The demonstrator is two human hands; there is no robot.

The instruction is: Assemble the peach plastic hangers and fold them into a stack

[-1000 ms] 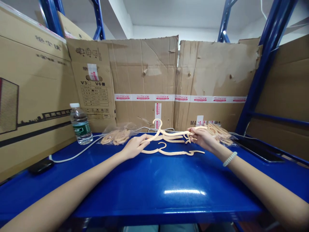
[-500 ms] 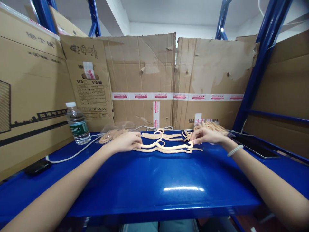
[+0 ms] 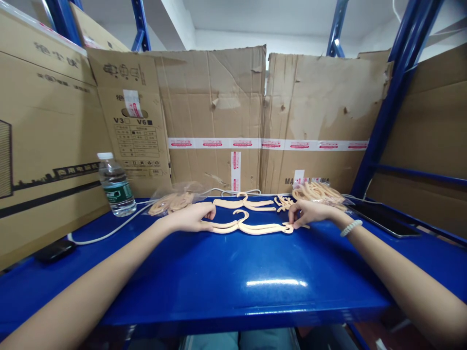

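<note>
Two beige plastic clothes hangers (image 3: 262,229) appear to lie one on the other on the blue table, their hooks pointing away from me. My left hand (image 3: 195,217) has its thumb and fingers pinched at the left end of the hangers. At the other end, the fingers of my right hand (image 3: 299,216) pinch the curled tip. Just behind lies another beige hanger (image 3: 228,204) with similar arms. Several small beige hook pieces (image 3: 283,203) sit in a loose heap near my right hand.
Clear plastic bags of beige parts lie at the back left (image 3: 171,200) and back right (image 3: 317,192). A water bottle (image 3: 116,187), a white cable (image 3: 105,238) and a black object (image 3: 55,250) are leftward. A dark tablet-like device (image 3: 385,218) lies right. Cardboard sheets (image 3: 215,112) stand behind.
The upper hanger has come down and towards me, and now lies on the one beneath. Both hands have lowered slightly with it.
</note>
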